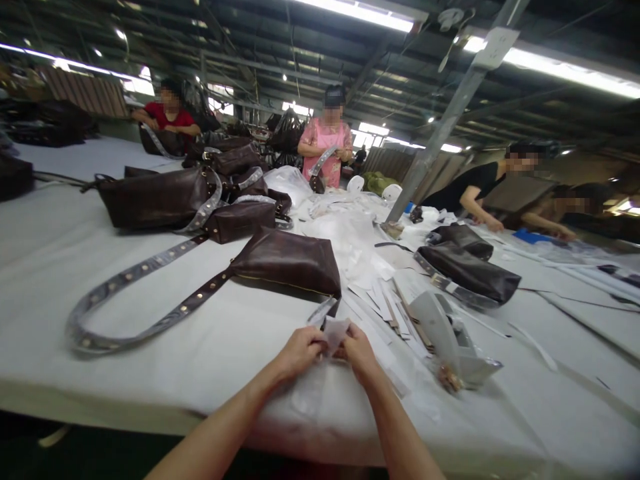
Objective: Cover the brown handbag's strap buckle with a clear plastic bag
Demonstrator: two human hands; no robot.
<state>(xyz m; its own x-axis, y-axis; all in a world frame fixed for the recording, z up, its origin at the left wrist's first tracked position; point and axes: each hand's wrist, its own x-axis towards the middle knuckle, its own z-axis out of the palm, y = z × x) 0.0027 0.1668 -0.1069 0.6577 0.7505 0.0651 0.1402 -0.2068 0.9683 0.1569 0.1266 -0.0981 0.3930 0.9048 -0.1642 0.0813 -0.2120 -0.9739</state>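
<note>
Both of my hands are together near the table's front edge. My left hand [301, 350] is closed, its fingers pinching a small piece of translucent white wrapping [336, 332]. From the other side my right hand [356, 347] pinches the same piece. Just beyond them lies a dark brown leather bag [290, 263] with a gold zip along its lower edge. Its studded strap [120, 343], sheathed in clear plastic, loops out to the left. A short plastic-covered strap end [321, 311] hangs from the bag's near corner, close to my left hand; whether the wrapping touches it is unclear.
More brown bags [155, 197] are heaped at the left, others [470, 270] at the right. A grey tape dispenser [445, 333] stands right of my hands beside paper strips [390, 307]. White sheets [345, 233] cover the middle. A slanted post [440, 133] rises behind; several co-workers stand around.
</note>
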